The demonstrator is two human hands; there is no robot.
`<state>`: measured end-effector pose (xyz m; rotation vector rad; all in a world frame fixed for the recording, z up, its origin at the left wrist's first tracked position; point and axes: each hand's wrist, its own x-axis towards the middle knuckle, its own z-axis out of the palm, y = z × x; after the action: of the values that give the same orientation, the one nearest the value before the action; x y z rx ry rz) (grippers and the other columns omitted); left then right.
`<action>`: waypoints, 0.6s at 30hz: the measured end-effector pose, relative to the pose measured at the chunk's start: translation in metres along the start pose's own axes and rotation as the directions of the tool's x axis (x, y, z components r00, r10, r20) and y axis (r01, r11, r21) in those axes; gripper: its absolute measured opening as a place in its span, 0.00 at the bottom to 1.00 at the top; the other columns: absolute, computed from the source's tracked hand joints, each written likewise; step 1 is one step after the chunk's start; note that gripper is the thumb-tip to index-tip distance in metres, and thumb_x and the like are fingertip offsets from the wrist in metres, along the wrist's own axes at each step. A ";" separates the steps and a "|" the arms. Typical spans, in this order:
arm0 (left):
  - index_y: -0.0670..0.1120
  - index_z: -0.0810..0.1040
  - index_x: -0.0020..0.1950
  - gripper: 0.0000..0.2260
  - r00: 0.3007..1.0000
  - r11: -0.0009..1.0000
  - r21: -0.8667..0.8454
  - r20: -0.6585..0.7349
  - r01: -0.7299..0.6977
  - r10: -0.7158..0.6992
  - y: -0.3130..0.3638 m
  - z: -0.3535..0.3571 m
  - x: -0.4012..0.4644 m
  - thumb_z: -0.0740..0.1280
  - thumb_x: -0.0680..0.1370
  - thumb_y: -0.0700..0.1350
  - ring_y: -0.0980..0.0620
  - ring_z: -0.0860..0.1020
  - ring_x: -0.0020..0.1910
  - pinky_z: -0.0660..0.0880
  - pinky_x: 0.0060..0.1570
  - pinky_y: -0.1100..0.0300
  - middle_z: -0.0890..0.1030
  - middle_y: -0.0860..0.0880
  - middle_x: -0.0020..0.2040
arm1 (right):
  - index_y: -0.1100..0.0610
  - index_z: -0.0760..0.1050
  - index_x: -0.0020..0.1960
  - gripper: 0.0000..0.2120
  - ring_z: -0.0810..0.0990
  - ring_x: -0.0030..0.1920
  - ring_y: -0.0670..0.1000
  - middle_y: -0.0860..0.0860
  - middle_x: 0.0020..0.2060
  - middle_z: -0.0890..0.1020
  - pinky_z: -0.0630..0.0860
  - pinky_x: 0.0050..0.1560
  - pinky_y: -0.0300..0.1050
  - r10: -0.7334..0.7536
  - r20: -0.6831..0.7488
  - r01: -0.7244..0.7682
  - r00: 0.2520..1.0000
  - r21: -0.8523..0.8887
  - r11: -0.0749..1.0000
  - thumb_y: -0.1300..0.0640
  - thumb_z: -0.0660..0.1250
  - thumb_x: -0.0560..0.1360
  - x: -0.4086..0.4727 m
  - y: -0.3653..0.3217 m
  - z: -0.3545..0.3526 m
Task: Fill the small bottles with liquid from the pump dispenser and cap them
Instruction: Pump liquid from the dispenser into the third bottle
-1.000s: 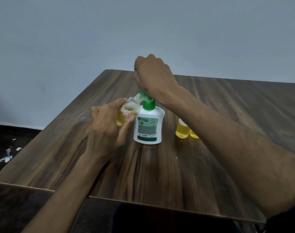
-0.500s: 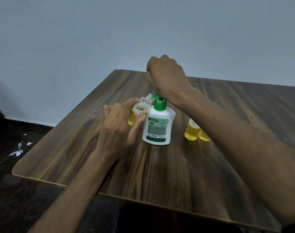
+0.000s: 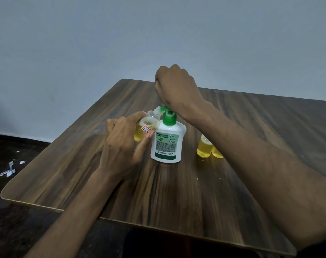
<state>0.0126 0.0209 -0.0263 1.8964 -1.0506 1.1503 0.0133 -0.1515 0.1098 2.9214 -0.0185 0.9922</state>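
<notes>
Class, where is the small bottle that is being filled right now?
In the head view, the left hand holds the tilted bottle left of the dispenser, its mouth at the green spout.

Dark wood-grain table (image 3: pixel 177 192): white pump dispenser (image 3: pixel 166 144) upright, two yellow-filled small bottles (image 3: pixel 205 148) just right.

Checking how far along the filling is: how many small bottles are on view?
3. One small bottle held tilted at the pump spout by the left hand; two standing right of the dispenser, partly behind the right forearm.
</notes>
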 end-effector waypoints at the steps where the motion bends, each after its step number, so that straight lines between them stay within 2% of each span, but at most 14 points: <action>1: 0.42 0.73 0.68 0.16 1.000 1.000 0.001 -0.001 -0.004 0.004 0.000 0.000 0.000 0.68 0.84 0.49 0.48 0.77 0.46 0.63 0.55 0.55 0.85 0.42 0.53 | 0.59 0.73 0.50 0.08 0.69 0.38 0.57 0.53 0.38 0.69 0.65 0.36 0.46 0.002 -0.011 -0.002 1.000 -0.002 1.000 0.64 0.57 0.75 0.001 0.001 -0.001; 13: 0.41 0.74 0.67 0.16 1.000 1.000 -0.001 0.002 -0.002 0.002 0.002 -0.002 0.002 0.69 0.83 0.48 0.49 0.75 0.47 0.61 0.55 0.56 0.85 0.41 0.54 | 0.59 0.72 0.50 0.07 0.68 0.38 0.56 0.52 0.38 0.68 0.63 0.35 0.47 0.005 0.011 -0.005 1.000 0.007 1.000 0.64 0.56 0.75 -0.001 -0.001 -0.002; 18: 0.40 0.75 0.67 0.16 1.000 1.000 0.004 0.003 -0.004 0.004 0.001 -0.001 0.001 0.70 0.83 0.48 0.49 0.75 0.47 0.61 0.55 0.55 0.85 0.41 0.55 | 0.59 0.72 0.48 0.07 0.68 0.36 0.56 0.52 0.36 0.67 0.63 0.34 0.47 0.011 -0.023 -0.011 1.000 0.004 1.000 0.64 0.56 0.74 -0.001 -0.001 -0.002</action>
<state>0.0116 0.0211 -0.0243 1.9007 -1.0556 1.1528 0.0112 -0.1505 0.1109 2.9165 -0.0318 1.0294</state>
